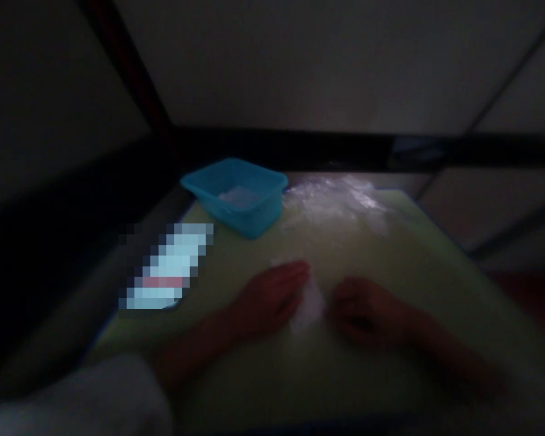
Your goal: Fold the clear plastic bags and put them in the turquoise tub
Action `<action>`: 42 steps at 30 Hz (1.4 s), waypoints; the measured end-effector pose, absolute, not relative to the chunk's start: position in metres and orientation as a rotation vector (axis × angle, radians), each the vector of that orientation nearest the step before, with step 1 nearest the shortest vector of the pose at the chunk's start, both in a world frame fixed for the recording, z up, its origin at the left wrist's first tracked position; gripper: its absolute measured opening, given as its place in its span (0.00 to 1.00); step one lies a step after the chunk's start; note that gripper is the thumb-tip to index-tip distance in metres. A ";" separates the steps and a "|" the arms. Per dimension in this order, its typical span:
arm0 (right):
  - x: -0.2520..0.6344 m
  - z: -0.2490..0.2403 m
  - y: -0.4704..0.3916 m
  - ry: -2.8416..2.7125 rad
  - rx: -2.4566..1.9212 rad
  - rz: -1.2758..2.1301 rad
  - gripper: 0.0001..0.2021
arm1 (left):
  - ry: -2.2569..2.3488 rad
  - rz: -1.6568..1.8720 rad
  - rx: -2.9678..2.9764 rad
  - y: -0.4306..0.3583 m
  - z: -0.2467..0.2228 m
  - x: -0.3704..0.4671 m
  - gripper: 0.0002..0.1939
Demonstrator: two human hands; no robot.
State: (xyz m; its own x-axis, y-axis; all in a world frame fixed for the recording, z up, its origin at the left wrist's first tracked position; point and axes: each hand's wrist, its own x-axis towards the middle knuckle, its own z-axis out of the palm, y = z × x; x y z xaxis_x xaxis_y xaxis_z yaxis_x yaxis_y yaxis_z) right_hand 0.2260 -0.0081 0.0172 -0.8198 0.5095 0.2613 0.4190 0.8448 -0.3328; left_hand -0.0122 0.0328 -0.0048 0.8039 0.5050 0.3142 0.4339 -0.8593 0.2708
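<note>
In the dim, blurred head view, a small white piece, like a thin sheet or packet point(309, 307), lies on the yellowish table between my hands. My left hand point(272, 298) rests over its left edge, fingers stretched out and close together. Just to the right of the piece is my right hand point(367, 310), its fingers curled closed. Whatever those fingers may hold is hidden. Beyond my hands, crumpled clear plastic film or bags point(336, 200) lie spread at the far side of the table and catch the light.
A blue plastic basin point(258, 212) with something pale inside stands at the table's far left. Nearer, a lit, pixelated phone-like screen point(170, 269) lies by the left edge. Pale panels point(309, 66) rise behind the table point(254, 387).
</note>
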 end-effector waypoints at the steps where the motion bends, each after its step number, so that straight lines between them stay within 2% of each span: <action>1: 0.227 0.018 -0.008 -2.632 -0.702 0.350 0.12 | 0.637 0.520 2.815 0.029 -0.003 -0.011 0.20; 3: 0.229 0.021 -0.006 -2.533 -0.724 0.306 0.13 | 0.486 0.372 2.824 0.020 0.000 -0.008 0.24; 5: 0.231 0.022 -0.005 -2.452 -0.745 0.275 0.13 | 0.399 0.231 2.798 0.014 0.001 -0.005 0.33; 8: 0.234 0.020 -0.002 -2.394 -0.762 0.296 0.13 | 0.332 0.157 2.716 0.012 0.001 -0.003 0.41; 12: 0.233 0.011 -0.001 -2.415 -0.783 0.382 0.14 | 0.189 0.229 2.620 0.013 0.006 -0.002 0.38; 19: 0.208 0.009 -0.005 -2.619 -0.473 0.773 0.31 | 0.115 0.218 2.521 0.004 0.007 0.000 0.33; 23: 0.198 0.008 -0.004 -2.714 -0.446 0.832 0.37 | 0.098 0.246 2.508 0.004 0.002 0.001 0.34; 30: 0.197 0.003 0.021 -2.840 -0.466 0.732 0.35 | 0.105 0.250 2.561 0.006 0.005 0.002 0.42; 42: 0.188 -0.002 0.057 -2.994 -0.608 0.446 0.30 | 0.035 0.275 2.630 0.003 0.002 0.000 0.42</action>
